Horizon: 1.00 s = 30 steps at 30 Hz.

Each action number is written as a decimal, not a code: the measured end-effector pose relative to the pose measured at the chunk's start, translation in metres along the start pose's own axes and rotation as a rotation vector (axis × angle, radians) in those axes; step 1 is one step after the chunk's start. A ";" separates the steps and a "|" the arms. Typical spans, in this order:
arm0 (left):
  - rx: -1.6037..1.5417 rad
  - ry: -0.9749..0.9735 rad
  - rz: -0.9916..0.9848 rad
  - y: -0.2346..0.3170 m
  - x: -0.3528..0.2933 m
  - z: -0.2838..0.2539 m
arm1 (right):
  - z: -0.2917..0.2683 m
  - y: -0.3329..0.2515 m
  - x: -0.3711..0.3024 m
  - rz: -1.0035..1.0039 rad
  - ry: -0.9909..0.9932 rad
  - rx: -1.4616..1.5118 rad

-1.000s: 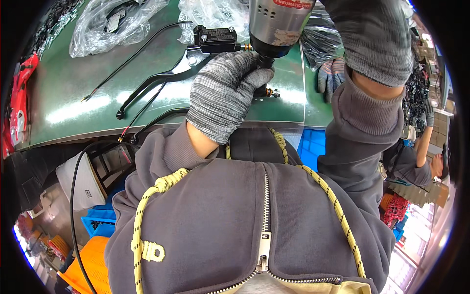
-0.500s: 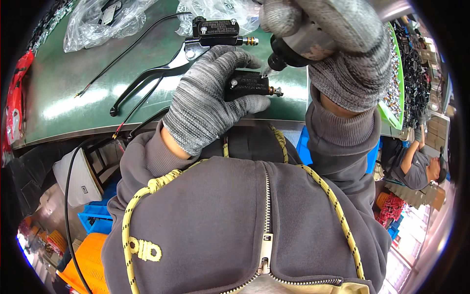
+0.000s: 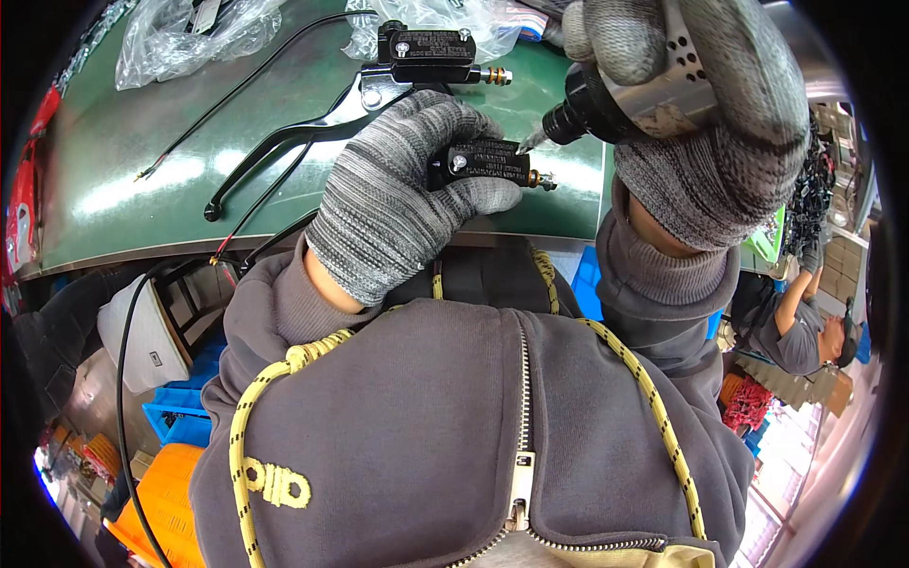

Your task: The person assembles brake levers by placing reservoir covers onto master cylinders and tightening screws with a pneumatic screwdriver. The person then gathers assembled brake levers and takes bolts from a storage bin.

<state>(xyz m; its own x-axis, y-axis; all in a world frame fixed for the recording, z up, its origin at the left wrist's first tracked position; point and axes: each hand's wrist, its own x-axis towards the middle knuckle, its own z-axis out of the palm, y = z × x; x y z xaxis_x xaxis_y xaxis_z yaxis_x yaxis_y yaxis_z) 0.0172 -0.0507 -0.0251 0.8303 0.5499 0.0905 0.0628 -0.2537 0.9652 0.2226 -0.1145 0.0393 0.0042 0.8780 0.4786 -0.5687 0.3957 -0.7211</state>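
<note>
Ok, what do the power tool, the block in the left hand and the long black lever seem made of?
Power tool: metal barrel, going by its silvery sheen; the dark nose could be plastic or rubber.
Black block: satin, perhaps coated metal or plastic, unclear which. Its screw shines like metal.
Long black lever: likely painted metal, with smooth highlights along it and bright silver at its pivot.

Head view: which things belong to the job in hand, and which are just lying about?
In the job:
black block, held by left hand
silver driver, in right hand, aimed at the block

Lying about, apparently:
second black block with lever
clear plastic bag
</note>
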 end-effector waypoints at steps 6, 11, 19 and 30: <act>-0.058 -0.004 -0.028 0.000 -0.002 0.001 | 0.013 0.006 -0.001 -0.118 0.071 -0.117; -0.125 -0.007 -0.064 0.002 -0.002 0.002 | 0.017 0.008 -0.001 -0.147 0.093 -0.158; 0.000 0.032 0.023 0.003 -0.003 0.002 | 0.023 0.011 0.000 -0.171 0.122 -0.197; 0.066 0.117 0.078 0.002 -0.003 0.003 | 0.034 0.015 0.006 -0.175 0.132 -0.219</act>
<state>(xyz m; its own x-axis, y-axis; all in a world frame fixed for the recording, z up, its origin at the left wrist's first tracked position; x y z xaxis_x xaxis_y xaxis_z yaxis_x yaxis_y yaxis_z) 0.0162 -0.0552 -0.0242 0.7639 0.6149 0.1959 0.0407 -0.3488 0.9363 0.1864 -0.1120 0.0484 0.2016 0.8132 0.5459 -0.3593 0.5799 -0.7312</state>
